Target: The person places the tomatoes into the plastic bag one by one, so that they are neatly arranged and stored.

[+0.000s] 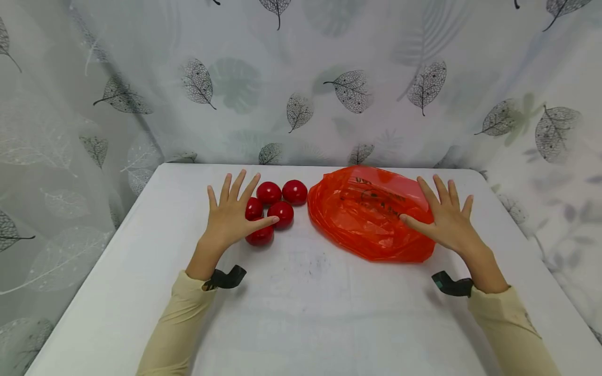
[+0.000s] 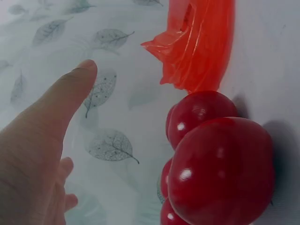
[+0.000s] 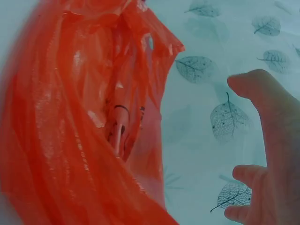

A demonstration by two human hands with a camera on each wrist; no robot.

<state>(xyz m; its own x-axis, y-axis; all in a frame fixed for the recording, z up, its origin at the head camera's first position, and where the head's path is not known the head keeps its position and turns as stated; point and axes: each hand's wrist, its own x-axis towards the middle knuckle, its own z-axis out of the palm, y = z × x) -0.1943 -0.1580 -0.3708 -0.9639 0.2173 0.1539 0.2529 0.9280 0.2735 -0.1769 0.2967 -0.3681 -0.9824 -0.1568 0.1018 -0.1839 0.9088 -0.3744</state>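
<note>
Bag [image 1: 367,230] beside red balls [image 1: 269,192], long axis crosswise, right end slightly nearer.

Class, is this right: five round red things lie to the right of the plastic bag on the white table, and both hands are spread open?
No, the side is wrong: the head view shows five round red things left of the plastic bag. They are on the white table, and the left hand and right hand are spread open.
</note>
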